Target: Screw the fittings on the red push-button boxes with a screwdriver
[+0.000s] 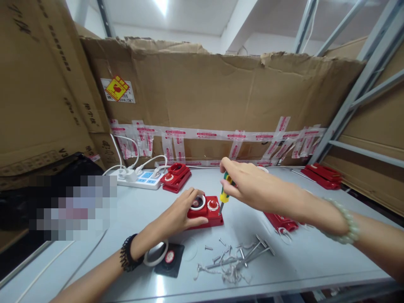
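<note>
My left hand (186, 210) is wrapped over a red box (206, 219) on the grey table, steadying it. A white ring (198, 202) around a dark round part and a small red knob (213, 204) sit on the box's top. In my right hand (240, 181) is a screwdriver (224, 196) with a yellow and green handle, held tilted. Its tip meets the right front corner of the box, at what looks like a screw. Close to my left wrist lie another white ring (157, 255) and a black square plate (176, 263) with a round red and white centre.
Loose screws (208, 248), metal T-shaped rods (255, 248) and white string (232, 273) lie in front. Other red housings rest at the back (175, 176), right (280, 221) and far right (323, 176). A power strip (140, 179) with white cables stands back left, before a cardboard wall (202, 92).
</note>
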The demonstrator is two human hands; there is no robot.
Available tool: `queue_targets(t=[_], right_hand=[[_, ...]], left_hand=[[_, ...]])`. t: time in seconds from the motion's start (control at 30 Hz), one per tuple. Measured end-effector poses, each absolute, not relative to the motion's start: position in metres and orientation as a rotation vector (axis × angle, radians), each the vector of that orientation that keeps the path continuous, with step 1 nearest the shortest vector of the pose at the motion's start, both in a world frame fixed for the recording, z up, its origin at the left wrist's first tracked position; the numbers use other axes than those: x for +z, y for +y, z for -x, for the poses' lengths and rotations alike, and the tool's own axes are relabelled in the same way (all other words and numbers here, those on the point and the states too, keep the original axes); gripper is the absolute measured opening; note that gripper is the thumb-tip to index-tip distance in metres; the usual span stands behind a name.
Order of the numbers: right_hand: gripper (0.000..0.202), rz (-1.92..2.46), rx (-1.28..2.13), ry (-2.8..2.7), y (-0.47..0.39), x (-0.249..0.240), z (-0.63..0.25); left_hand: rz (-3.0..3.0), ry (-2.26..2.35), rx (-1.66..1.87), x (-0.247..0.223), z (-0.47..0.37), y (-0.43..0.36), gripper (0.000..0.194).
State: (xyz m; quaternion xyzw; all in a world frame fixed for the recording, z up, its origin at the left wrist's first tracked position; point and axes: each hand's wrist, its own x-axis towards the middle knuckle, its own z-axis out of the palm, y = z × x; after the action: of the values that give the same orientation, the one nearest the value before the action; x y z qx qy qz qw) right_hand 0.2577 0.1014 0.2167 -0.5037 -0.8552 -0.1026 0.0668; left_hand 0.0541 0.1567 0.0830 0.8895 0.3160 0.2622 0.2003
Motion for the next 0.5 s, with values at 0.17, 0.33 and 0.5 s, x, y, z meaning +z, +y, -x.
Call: queue_targets(t=[0.17,0.33,0.5], right_hand=[[0.025,1.528,-0.327,-2.591,0.0981,0.2181,-0.2596],[0.019,1.540,-0.241,-2.551,0.0981,0.2228,-0.2604],[0.021,1.497,-0.033,-2.548,0.0972,0.2246,-0.2574]], left_hand=[[-2.494,0.895,0.725,0.0814,-0.0542,0.1573,0.043],[-2.485,0.889,0.721,0.0830,-0.0545,0.1568,0.045],[-2.483,0.886,0.729,0.0821,-0.0544,0.1576,0.043]])
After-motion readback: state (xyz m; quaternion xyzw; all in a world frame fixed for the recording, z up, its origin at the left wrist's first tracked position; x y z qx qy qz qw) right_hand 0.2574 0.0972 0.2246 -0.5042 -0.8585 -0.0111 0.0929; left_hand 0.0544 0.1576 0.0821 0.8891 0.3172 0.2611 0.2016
